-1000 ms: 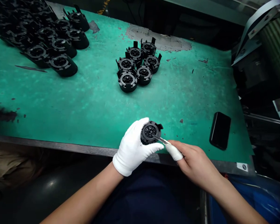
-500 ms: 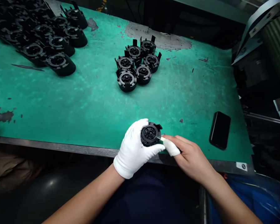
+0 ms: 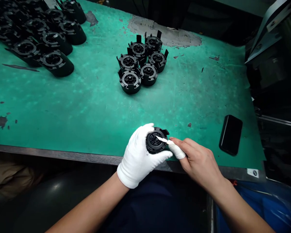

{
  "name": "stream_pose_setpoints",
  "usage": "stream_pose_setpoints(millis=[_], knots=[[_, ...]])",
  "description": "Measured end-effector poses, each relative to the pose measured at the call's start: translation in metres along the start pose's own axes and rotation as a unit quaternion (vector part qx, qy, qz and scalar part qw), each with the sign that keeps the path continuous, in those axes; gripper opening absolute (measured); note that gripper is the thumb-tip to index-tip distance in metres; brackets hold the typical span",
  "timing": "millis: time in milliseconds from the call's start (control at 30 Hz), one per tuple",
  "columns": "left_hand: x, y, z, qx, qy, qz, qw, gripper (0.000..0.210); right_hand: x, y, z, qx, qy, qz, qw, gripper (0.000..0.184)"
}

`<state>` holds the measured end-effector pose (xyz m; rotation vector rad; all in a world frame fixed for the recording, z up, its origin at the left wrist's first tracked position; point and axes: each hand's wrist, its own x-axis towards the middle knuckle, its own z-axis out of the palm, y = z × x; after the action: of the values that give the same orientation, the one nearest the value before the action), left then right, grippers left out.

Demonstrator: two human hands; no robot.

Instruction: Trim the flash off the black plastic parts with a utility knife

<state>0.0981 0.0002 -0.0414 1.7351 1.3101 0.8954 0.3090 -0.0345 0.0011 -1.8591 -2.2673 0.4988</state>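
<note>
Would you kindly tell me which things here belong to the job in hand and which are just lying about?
Job in hand:
black round part, in the gloved left hand
slim blade, in the right hand
probably the six similar parts beyond
perhaps the tall black housings, far left

Apparently just lying about:
phone-like device, right

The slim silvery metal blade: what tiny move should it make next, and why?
Perhaps a small, gentle scrape, because the right hand, with its white-covered thumb, points the slim silvery blade at the round, ringed black plastic part, which the white-gloved left hand holds.
</note>
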Motion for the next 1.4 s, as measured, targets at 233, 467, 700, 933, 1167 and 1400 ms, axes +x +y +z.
stream_pose_setpoints(millis=[233, 467, 700, 933, 1167, 1400], knots=[[0.002, 0.007, 0.002, 0.010, 0.029, 0.026, 0.999, 0.073, 0.008, 0.000, 0.001, -0.011, 0.004, 0.013, 1.000, 0.034], [0.001, 0.005, 0.008, 0.023, 0.058, 0.051, 0.997, 0.070, 0.007, 0.006, 0.004, 0.069, -0.009, 0.042, 0.997, 0.034], [-0.001, 0.000, 0.010, 0.034, 0.078, 0.057, 0.995, 0.079, -0.021, 0.010, -0.007, 0.020, -0.085, 0.002, 0.996, 0.035], [0.004, 0.010, 0.010, 0.023, 0.083, 0.053, 0.995, 0.065, -0.020, -0.005, -0.001, -0.099, -0.016, 0.038, 0.994, 0.036], [0.003, 0.010, 0.012, 0.016, 0.093, 0.029, 0.995, 0.068, -0.025, -0.006, -0.001, -0.050, -0.011, 0.045, 0.998, 0.034], [0.004, 0.011, 0.015, 0.026, 0.104, 0.042, 0.993, 0.059, -0.024, -0.012, 0.005, -0.112, 0.019, 0.074, 0.991, 0.035]])
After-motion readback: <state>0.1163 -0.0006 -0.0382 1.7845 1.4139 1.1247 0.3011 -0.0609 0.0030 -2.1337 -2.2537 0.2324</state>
